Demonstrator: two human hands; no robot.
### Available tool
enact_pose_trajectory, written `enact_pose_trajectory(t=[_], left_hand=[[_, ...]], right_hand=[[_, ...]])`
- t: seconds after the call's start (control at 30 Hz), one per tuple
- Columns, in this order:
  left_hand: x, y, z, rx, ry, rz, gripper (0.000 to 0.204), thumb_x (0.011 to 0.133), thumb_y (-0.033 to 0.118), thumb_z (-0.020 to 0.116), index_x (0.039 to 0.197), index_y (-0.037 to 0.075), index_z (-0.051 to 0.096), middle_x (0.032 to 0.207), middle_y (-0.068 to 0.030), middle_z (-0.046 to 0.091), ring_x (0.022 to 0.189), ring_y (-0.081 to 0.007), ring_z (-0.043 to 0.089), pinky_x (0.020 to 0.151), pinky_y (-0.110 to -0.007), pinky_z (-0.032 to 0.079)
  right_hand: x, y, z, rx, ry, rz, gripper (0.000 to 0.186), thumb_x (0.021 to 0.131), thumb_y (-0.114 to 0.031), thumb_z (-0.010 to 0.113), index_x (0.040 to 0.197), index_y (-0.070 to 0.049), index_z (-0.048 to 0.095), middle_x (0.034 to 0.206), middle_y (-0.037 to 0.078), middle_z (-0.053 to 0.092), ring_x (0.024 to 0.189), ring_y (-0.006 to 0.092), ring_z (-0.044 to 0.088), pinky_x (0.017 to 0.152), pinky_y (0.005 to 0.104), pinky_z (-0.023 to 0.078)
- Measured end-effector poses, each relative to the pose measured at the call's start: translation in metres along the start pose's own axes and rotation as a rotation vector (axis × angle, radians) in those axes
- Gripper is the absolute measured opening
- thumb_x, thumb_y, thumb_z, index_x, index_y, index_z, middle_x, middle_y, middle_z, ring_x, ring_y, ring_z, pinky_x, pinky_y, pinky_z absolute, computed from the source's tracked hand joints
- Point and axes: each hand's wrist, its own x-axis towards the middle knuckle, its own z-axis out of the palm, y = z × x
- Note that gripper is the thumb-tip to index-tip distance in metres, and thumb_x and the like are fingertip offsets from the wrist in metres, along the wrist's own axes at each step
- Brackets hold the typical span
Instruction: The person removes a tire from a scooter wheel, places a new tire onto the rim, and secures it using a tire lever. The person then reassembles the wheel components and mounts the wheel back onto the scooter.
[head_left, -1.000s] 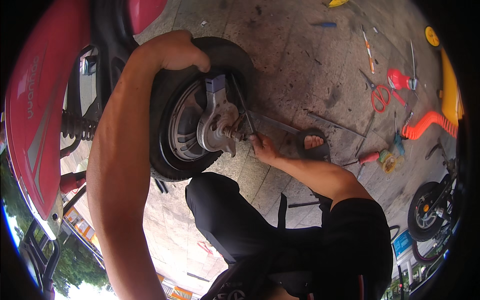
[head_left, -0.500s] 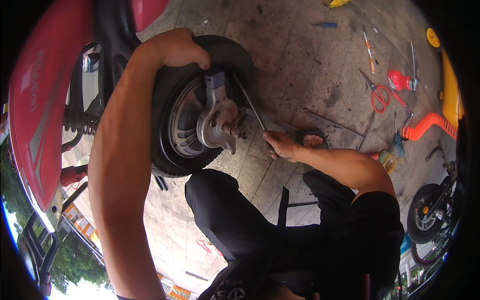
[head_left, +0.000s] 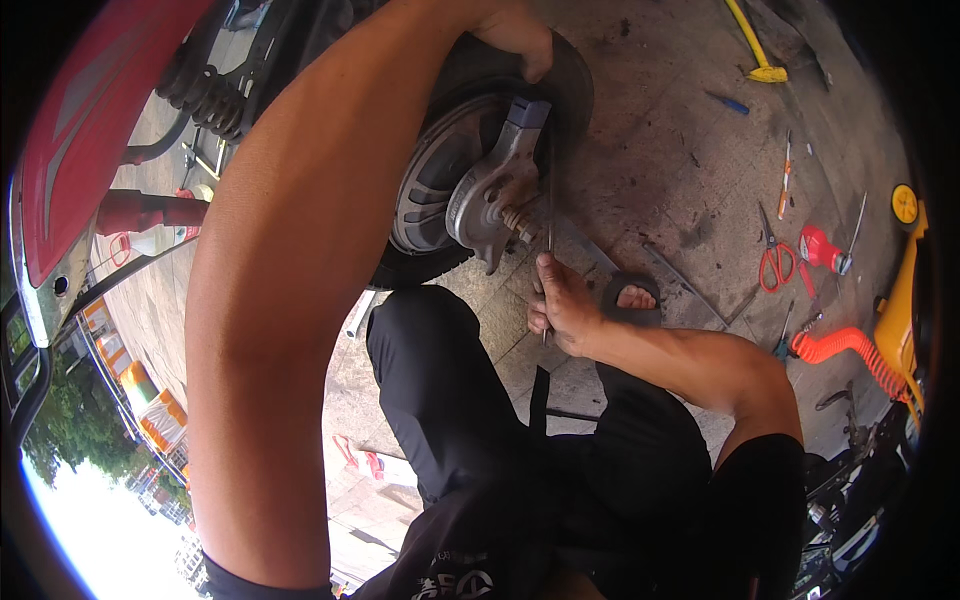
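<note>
A scooter wheel with a black tyre [head_left: 568, 100] stands before me, its spoked grey rim [head_left: 428, 200] partly behind my left forearm. My left hand [head_left: 515, 38] is closed over the top of the tyre, thumb on the near side; its other fingers are hidden. In my closed right hand [head_left: 568, 305] is a thin metal tyre lever [head_left: 551, 205], its upper part reaching the tyre's right side. Whether its tip is under the bead I cannot tell. On the hub sits a metal brake plate [head_left: 478, 205] with a bluish-capped arm, and a threaded axle [head_left: 515, 222] sticks out.
The red scooter body [head_left: 85, 130] and a coil spring [head_left: 210, 100] are at left. On the paving at right lie a yellow-handled hammer [head_left: 765, 72], a blue-handled tool [head_left: 735, 104], scissors [head_left: 775, 262], a red bottle [head_left: 820, 248] and a coiled orange hose [head_left: 850, 345]. My foot [head_left: 635, 297] is beside the lever hand.
The view has shifted, with the wheel now farther right and higher. The lever has swung from slanted to nearly upright. My left hand stays on the tyre.
</note>
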Motion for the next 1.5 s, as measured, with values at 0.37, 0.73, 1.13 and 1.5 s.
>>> enact_pose_trajectory(t=[0.37, 0.73, 1.13, 1.5], left_hand=[[-0.008, -0.002, 0.0, -0.15, 0.006, 0.019, 0.059, 0.067, 0.041, 0.075, 0.105, -0.004, 0.071, 0.11, -0.0207, 0.069, 0.095, -0.0305, 0.067, 0.084, -0.041, 0.051], [-0.005, -0.003, 0.002, -0.131, 0.011, -0.078, 0.081, 0.061, 0.042, 0.076, 0.12, -0.011, 0.059, 0.122, -0.0286, 0.061, 0.114, -0.0359, 0.059, 0.095, -0.04, 0.047], [0.0, -0.013, 0.028, -0.236, 0.392, -0.039, 0.081, 0.063, 0.043, 0.079, 0.124, -0.007, 0.056, 0.115, -0.0258, 0.065, 0.108, -0.0347, 0.063, 0.095, -0.037, 0.048], [-0.101, -0.006, 0.098, -0.228, 1.256, 0.048, 0.055, 0.074, 0.017, 0.079, 0.123, 0.002, 0.059, 0.113, -0.0214, 0.064, 0.101, -0.0375, 0.065, 0.088, -0.04, 0.052]], right_hand=[[-0.052, -0.089, -0.057, -0.376, -0.11, 0.11, 0.041, 0.104, -0.044, 0.038, 0.082, -0.011, 0.043, 0.059, -0.001, 0.036, 0.042, 0.0096, 0.034, 0.041, 0.0274, 0.033], [-0.042, -0.252, -0.136, -1.204, 0.035, 0.142, 0.047, 0.098, -0.051, 0.053, 0.088, -0.005, 0.056, 0.058, 0.0, 0.042, 0.043, 0.0087, 0.036, 0.042, 0.0279, 0.032], [-0.01, -0.272, -0.228, -1.541, 0.167, -0.585, 0.036, 0.092, -0.034, 0.066, 0.085, 0.002, 0.064, 0.062, 0.007, 0.051, 0.059, 0.0166, 0.046, 0.056, 0.0353, 0.04], [0.003, -0.166, -0.303, -1.626, 0.744, -0.923, 0.03, 0.089, -0.027, 0.066, 0.101, 0.0, 0.064, 0.086, 0.022, 0.065, 0.081, 0.0407, 0.064, 0.072, 0.0459, 0.05]])
